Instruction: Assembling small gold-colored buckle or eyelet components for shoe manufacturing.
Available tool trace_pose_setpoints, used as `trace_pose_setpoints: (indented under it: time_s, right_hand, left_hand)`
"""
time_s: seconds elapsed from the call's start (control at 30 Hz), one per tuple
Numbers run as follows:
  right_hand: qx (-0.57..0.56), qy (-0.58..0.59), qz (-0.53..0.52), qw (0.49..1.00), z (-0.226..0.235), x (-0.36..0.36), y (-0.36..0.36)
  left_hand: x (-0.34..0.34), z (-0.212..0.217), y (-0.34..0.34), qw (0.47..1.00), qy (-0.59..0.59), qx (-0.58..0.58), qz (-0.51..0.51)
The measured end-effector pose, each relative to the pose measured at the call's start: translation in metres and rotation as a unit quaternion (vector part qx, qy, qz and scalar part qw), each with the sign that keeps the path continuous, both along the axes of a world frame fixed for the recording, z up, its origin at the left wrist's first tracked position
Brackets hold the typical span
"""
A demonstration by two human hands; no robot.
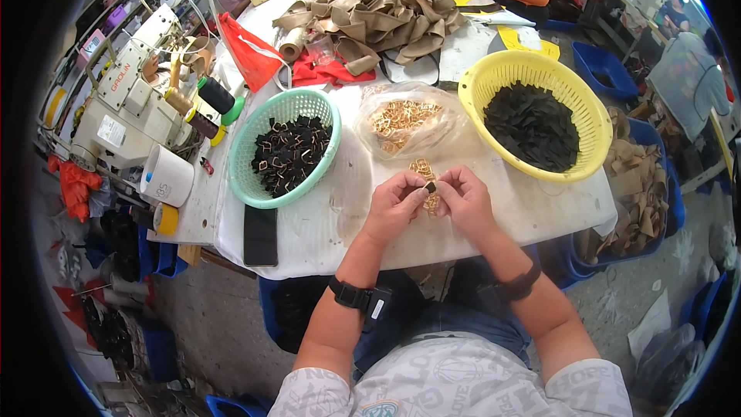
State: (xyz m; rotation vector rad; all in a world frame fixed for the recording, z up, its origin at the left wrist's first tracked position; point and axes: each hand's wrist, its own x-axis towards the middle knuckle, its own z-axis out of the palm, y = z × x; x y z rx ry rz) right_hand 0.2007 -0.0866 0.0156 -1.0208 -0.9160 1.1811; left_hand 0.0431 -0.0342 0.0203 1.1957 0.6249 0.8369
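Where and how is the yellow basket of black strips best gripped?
Probably by the near rim of the yellow basket, from the person's side: its lip flares outward for fingers to hook. The clear plastic bag sits close on its left. Black strips lie inside, so keep it level. The right hand is nearest, but is pinching a small black piece.

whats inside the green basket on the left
The green basket holds a heap of small black pieces with gold-coloured loops among them. The top layer hides whatever lies deeper and the basket's bottom.
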Motion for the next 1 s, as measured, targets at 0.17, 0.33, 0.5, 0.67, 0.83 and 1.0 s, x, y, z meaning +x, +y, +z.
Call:
trace_pose_setpoints:
  time_s: [0.17,0.33,0.5,0.67,0.83,1.0]
  right_hand:
    - [0.026,-0.021,0.008,0.999,-0.001,-0.001,-0.002]
    - [0.02,-0.009,0.029,0.999,-0.001,0.0,-0.003]
    - [0.04,-0.093,0.005,0.995,-0.007,-0.002,-0.004]
    - [0.177,-0.324,-0.102,0.924,-0.004,-0.005,-0.005]
    - [0.217,-0.357,-0.135,0.899,0.001,-0.007,-0.004]
    - [0.207,-0.356,-0.117,0.903,0.002,-0.002,-0.004]
  left_hand:
    - [0.001,-0.001,0.0,1.0,0.009,0.021,0.007]
    - [-0.001,-0.005,0.002,0.999,0.016,0.042,-0.001]
    - [0.004,-0.001,-0.001,0.998,0.005,0.062,0.01]
    - [0.005,-0.004,-0.003,0.995,0.0,0.096,0.016]
    - [0.005,-0.014,-0.003,0.985,0.064,0.154,0.054]
    - [0.007,-0.012,-0.004,0.98,0.084,0.174,0.048]
